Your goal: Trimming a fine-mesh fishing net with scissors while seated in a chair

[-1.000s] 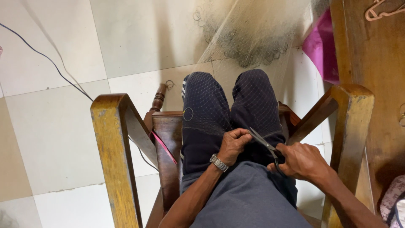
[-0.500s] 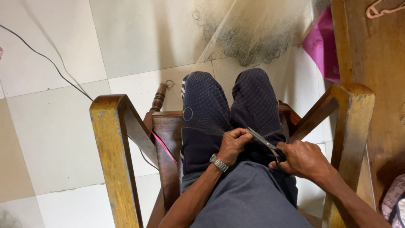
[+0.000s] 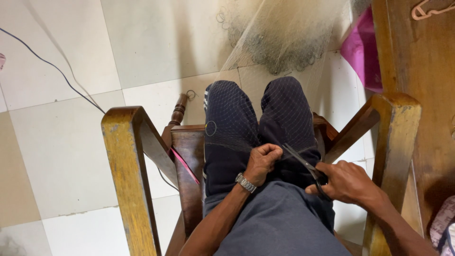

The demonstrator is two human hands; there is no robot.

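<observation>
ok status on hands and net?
Left hand fisted on net across lap. Right hand holds scissors, blades at the net. Chair arms flank both sides, nothing blocking.

Worn glossy wooden chair [image 3: 128, 156] – fine mesh net [image 3: 284, 42] (translucent) – metal scissors [image 3: 303, 166].

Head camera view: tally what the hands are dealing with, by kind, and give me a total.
Scissors, in the right hand: 1
Fishing net, pinched in the left hand grip: 1
Wristwatch: 1
Wooden chair: 1
Total: 4
</observation>
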